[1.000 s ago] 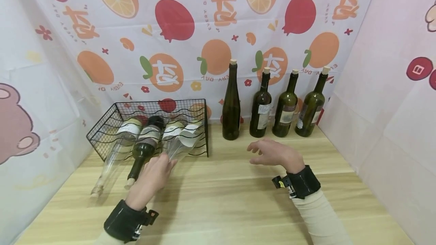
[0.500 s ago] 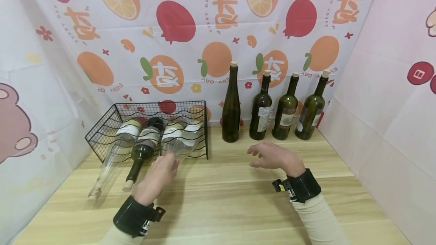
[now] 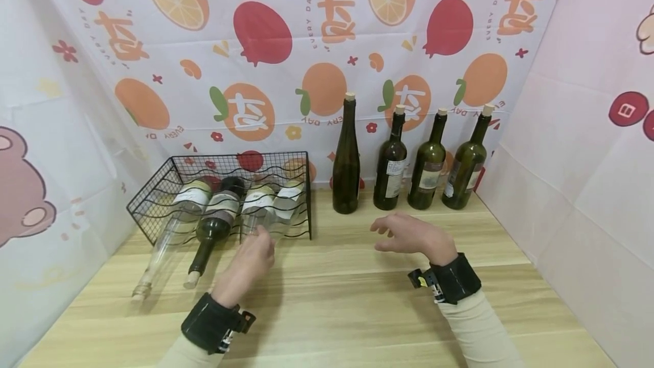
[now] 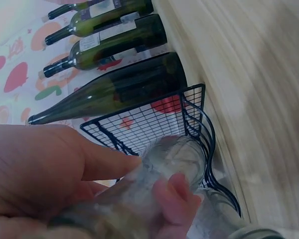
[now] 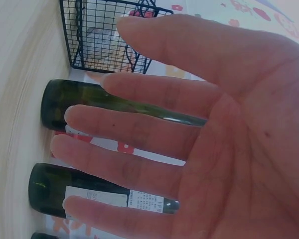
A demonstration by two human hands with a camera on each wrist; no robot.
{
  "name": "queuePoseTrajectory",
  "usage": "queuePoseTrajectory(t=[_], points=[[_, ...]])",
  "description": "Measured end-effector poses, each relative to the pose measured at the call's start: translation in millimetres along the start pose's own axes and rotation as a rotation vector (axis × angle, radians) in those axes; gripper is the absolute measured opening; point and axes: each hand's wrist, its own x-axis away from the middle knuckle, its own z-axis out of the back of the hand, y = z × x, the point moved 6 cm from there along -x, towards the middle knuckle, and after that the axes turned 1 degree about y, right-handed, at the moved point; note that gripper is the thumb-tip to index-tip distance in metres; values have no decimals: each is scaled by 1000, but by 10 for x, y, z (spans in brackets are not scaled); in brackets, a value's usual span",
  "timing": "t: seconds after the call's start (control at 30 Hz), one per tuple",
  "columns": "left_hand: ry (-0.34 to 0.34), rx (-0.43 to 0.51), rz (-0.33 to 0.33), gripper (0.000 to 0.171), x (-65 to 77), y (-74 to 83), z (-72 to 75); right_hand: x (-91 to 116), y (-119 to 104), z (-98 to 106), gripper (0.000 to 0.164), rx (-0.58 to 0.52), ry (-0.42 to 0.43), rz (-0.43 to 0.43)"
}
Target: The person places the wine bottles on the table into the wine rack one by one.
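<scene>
My left hand (image 3: pixel 246 266) grips a clear glass bottle (image 4: pixel 145 186), thumb on one side and fingers curled round the other. That bottle lies with its labelled body in the rightmost part of the black wire rack (image 3: pixel 310 197), and my hand covers its neck in the head view. Beside it in the rack lie another clear bottle (image 3: pixel 258 200), a dark green bottle (image 3: pixel 214 226) and a corked clear bottle (image 3: pixel 171 237). Over the table's right half hovers my right hand (image 3: pixel 411 234), fingers extended and slightly bent, holding nothing, in front of the standing bottles.
Several corked dark green bottles stand along the back, among them a tall slim one (image 3: pixel 347 163) near the rack and a labelled one (image 3: pixel 470 166) at the right. A fruit-print cloth (image 3: pixel 306 21) hangs behind the wooden table (image 3: pixel 347 311).
My left hand has shifted to the right, and the rightmost clear bottle's body has settled differently in the rack, its label now further back. My right hand has stayed in place.
</scene>
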Motion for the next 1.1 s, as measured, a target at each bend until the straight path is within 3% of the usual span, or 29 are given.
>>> queuePoseTrajectory(t=[0.3, 0.57, 0.7, 1.1], points=[[-50, 9, 23, 67, -18, 60, -43, -1, -6, 0, 41, 9, -7, 13], [-60, 45, 39, 69, -37, 103, -189, 2, -5, -19, 41, 6, -9, 6], [-41, 77, 26, 69, -11, 133, -246, 1, -11, -21, 41, 11, -13, 11], [49, -15, -26, 63, -69, 185, -322, -27, 0, -26, 42, 4, -29, 14]])
